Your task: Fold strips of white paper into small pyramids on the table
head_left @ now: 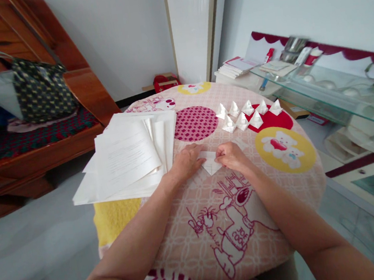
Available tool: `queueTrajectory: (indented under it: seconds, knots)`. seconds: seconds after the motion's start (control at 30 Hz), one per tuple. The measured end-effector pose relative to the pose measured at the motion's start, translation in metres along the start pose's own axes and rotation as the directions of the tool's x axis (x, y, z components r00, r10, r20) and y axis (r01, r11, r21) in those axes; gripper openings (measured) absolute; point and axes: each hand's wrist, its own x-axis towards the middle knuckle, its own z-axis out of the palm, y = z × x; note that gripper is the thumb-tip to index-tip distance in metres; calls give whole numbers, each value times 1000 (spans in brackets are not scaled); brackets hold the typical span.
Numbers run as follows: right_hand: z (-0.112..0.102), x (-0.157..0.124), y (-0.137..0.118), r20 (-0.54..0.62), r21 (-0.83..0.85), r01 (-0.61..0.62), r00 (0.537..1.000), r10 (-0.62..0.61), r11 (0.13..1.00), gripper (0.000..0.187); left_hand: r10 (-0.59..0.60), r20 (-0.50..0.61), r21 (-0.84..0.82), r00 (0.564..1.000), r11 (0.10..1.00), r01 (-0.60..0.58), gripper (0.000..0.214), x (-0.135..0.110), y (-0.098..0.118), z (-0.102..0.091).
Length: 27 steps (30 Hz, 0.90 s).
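Observation:
A small folded sheet of white paper [211, 166], its lower end creased to a point, lies on the cloth-covered table between my hands. My left hand [188, 160] grips its left edge, thumb on top. On the other side my right hand [231, 155] pinches the right corner with its fingers closed. Beyond my right hand stand several small folded paper boats [242, 121] in two rows. Left of my left hand lies a stack of white paper sheets [125, 154], the top one bearing printed lines.
The round table wears a patterned tablecloth [194, 257]. On the right stands a glass-topped cabinet [335, 99] holding cups and papers. A wooden bench [83, 98] with a dark patterned bag [42, 87] is at the left. A red item [165, 82] sits near the wall.

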Motion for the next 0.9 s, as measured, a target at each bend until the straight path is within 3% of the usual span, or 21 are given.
queueTrajectory:
  seconds: [0.17, 0.4, 0.53, 0.63, 0.77, 0.83, 0.9]
  knots:
    - [-4, -1, 0, 0, -65, 21, 1000, -22, 998, 7, 32, 35, -62, 999, 998, -29, 37, 3, -8, 8]
    - [-23, -10, 0, -64, -243, -12, 998, -4, 970, 18, -135, 116, -148, 984, 977, 151, 26, 4, -2, -5]
    - [-30, -9, 11, -124, -175, -13, 992, -9, 984, 32, -130, 117, -278, 985, 947, 158, 11, 2, 2, -13]
    - [-32, -7, 20, -103, 44, 66, 993, -62, 997, 39, -122, 67, -372, 990, 918, 138, 10, 0, 3, -15]
    - [-36, -10, 21, 14, 198, 122, 992, -127, 973, 11, -133, -63, -428, 989, 899, 93, 11, -3, 5, -16]
    - [-36, -13, 18, -11, 186, 140, 990, -140, 973, 18, -103, -144, -425, 984, 905, 33, 11, -4, 6, -16]
    - [-35, -13, 16, -118, 158, 232, 969, -215, 960, 26, -36, -232, -401, 972, 914, -62, 9, -6, 7, -17]
